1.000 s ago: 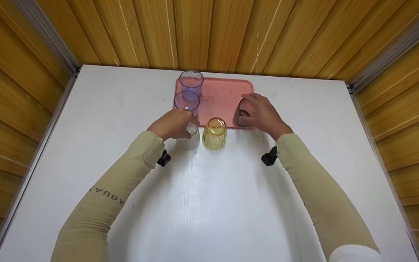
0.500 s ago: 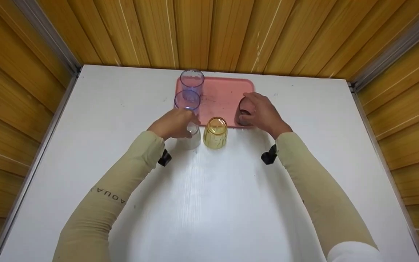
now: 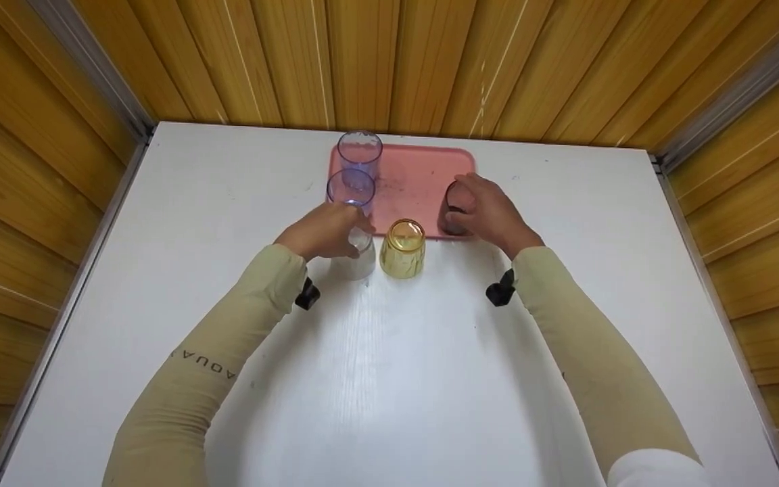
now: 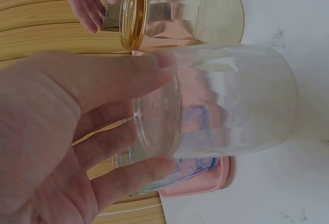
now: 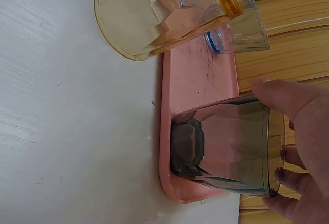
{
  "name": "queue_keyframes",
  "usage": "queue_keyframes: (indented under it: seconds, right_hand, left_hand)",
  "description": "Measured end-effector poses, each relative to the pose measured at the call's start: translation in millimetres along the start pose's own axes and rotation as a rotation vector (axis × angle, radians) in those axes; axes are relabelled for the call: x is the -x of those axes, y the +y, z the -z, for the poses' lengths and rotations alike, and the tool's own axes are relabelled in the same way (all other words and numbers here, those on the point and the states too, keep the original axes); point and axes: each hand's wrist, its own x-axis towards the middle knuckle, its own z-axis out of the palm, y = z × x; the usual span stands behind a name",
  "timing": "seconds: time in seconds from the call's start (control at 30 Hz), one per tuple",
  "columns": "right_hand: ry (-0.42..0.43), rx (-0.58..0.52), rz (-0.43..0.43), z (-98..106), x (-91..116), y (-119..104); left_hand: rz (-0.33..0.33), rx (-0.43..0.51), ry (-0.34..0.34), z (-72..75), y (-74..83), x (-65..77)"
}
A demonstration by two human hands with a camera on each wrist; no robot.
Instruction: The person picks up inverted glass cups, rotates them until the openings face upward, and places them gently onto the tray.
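My left hand [image 3: 325, 230] holds a clear glass [image 4: 247, 100] by its upturned base, thumb on one side and fingers on the other. This glass stands upside down on the white table in front of the pink tray [image 3: 410, 193]. Beside it is an upside-down yellow glass [image 3: 402, 253], untouched. At the tray's front right corner, my right hand [image 3: 491, 210] grips a dark grey glass [image 5: 226, 147] around its rim. The grey glass stands upright with its base on the tray, as the right wrist view shows.
Two upright blue-tinted glasses line the tray's left side: a rear blue glass [image 3: 360, 162] and a front blue glass [image 3: 350, 189] just behind my left hand. Wood-patterned panels [image 3: 423, 67] rise behind the white table [image 3: 389, 379] and along both sides.
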Motion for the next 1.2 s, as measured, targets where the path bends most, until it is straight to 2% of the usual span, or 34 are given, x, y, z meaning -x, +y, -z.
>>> queue_keyframes:
  seconds: [0.2, 0.57, 0.8, 1.2]
  right_hand:
    - [0.008, 0.015, 0.028, -1, -1, 4]
    - [0.001, 0.029, -0.01, 0, 5, 5]
    - [0.015, -0.006, -0.008, 4, 12, 6]
    - [0.046, -0.014, 0.021, 9, 24, 0]
  left_hand:
    - [-0.011, 0.007, 0.002, -3.4, -0.3, 0.2]
    - [-0.06, -0.018, 0.036, -8.0, -3.2, 2.6]
    - [-0.037, -0.01, 0.003, -7.3, -2.7, 2.5]
    - [-0.017, -0.051, 0.022, -1.7, -1.5, -0.8]
